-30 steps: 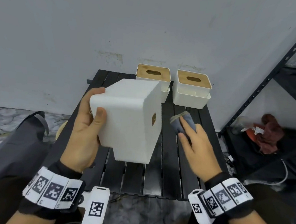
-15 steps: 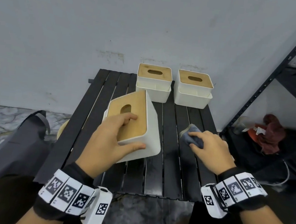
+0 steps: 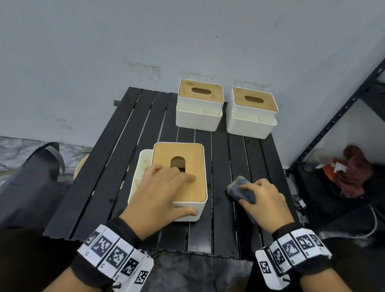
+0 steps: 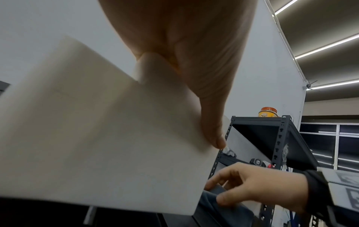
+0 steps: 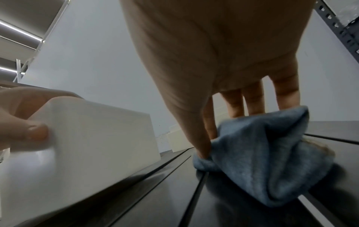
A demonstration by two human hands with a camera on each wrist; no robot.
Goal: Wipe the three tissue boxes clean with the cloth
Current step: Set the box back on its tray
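Observation:
The near tissue box [image 3: 192, 160], white with a wooden lid, stands upright on the black slatted table [image 3: 225, 232]. My left hand [image 3: 172, 191] grips it, fingers lying over the lid and thumb pressed on the front wall [image 4: 97, 138]. To the right, my right hand [image 3: 264, 198] pinches a crumpled grey-blue cloth [image 3: 238, 193] that lies on the table slats [image 5: 262, 153], apart from the box. Two more white tissue boxes [image 3: 199, 108] [image 3: 252, 114] with wooden lids stand side by side at the table's back edge.
A grey wall rises right behind the table. A black metal shelf [image 3: 382, 94] stands at the right, with a red rag [image 3: 355, 170] on its low level. A dark bag [image 3: 29, 176] lies on the floor to the left.
My left hand turned the near box from bottom-facing-me to lid-up and lowered it onto the table. My right hand brought the cloth down to the slats.

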